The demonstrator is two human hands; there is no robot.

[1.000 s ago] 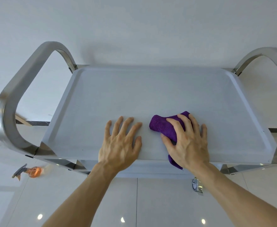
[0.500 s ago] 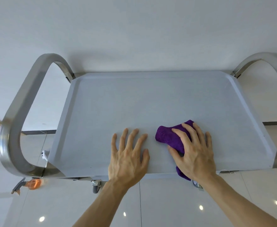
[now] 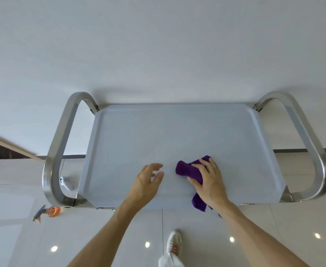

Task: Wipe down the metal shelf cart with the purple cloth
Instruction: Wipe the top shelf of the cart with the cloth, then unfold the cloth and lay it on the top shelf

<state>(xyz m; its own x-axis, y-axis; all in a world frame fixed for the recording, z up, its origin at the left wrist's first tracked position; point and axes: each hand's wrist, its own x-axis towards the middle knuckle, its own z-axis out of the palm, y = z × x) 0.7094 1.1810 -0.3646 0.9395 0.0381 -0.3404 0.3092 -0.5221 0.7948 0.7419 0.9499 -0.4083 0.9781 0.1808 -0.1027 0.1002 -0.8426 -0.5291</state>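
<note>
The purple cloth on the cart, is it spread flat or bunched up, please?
Bunched up: the purple cloth sits in a thick wad under the right hand, one end hanging off the shelf's near edge.

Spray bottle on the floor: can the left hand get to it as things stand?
Probably not without bending. The spray bottle lies on the floor below the cart's left handle, while the left hand hangs open over the top shelf. Nothing blocks the way past the cart's near-left corner.
</note>
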